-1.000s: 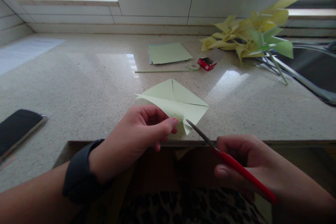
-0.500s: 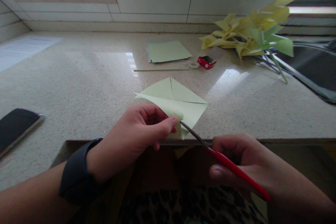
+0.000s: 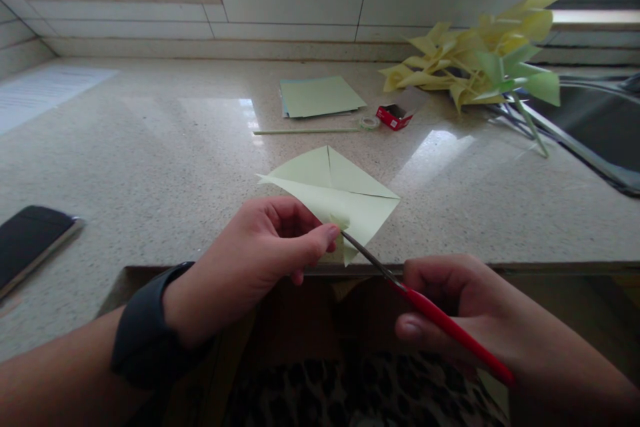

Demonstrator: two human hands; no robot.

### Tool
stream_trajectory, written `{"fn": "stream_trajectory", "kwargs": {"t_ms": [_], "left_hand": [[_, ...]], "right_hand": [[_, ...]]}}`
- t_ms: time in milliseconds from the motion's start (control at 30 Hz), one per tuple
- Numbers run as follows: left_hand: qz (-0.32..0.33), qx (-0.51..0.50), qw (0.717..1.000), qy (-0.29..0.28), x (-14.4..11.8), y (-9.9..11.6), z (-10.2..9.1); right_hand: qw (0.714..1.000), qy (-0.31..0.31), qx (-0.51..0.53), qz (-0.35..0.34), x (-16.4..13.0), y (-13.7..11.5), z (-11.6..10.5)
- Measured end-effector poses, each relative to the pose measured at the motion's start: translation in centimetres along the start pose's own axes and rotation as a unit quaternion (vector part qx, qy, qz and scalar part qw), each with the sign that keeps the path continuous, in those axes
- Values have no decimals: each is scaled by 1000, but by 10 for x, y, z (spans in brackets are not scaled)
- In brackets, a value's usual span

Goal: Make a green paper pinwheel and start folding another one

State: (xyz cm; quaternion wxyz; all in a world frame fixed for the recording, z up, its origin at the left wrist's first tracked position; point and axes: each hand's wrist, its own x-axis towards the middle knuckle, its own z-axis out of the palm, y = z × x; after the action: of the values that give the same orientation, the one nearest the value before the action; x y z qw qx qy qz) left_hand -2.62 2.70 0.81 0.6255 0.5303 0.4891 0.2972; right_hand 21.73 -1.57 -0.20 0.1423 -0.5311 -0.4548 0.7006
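Note:
A square of pale green paper lies partly on the counter's front edge, with slits running in from its corners. My left hand pinches its near side between thumb and fingers, and the near corner bends down past the edge. In my right hand is a pair of red-handled scissors, the fingers wrapped round the handles. The blades look closed, and their tips touch the paper right beside my left thumb. Part of the paper is hidden behind my left fingers.
Behind the paper are a stack of paper sheets, a thin green stick, a tape roll and a small red box. Paper pinwheels lie by the sink. A phone and a printed sheet are at left.
The scissor tips have shifted very slightly left, towards my left thumb. The paper has turned a touch to the right. Otherwise both hands keep their hold.

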Motion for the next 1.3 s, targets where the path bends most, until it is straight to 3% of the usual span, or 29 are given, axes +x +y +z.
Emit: {"fn": "stream_trajectory", "kwargs": {"t_ms": [300,400,467,533,600,700,900,1100,1300], "left_hand": [[3,-22,1000,-4,0,1,1],[6,-26,1000,-2,1,2,1],[7,-20,1000,0,1,2,2],[8,-13,1000,1,1,2,2],[8,-6,1000,0,0,2,2],[1,11,1000,-4,-1,1,1],[-11,36,999,4,-3,-2,2],[-3,41,999,-3,-3,-5,1],[-14,24,1000,-14,-2,-2,1]], "right_hand": [[1000,-2,16,-15,-1,3,-5],[999,23,20,-23,-8,-1,-7],[995,86,26,-34,-14,-8,-4],[981,172,26,-89,-17,-18,2],[947,266,15,-177,-15,-29,9],[913,324,-2,-246,-4,-39,16],[932,252,3,-262,22,-39,18],[899,312,-22,-306,24,-42,23],[938,219,-9,-268,28,-39,18]]}}
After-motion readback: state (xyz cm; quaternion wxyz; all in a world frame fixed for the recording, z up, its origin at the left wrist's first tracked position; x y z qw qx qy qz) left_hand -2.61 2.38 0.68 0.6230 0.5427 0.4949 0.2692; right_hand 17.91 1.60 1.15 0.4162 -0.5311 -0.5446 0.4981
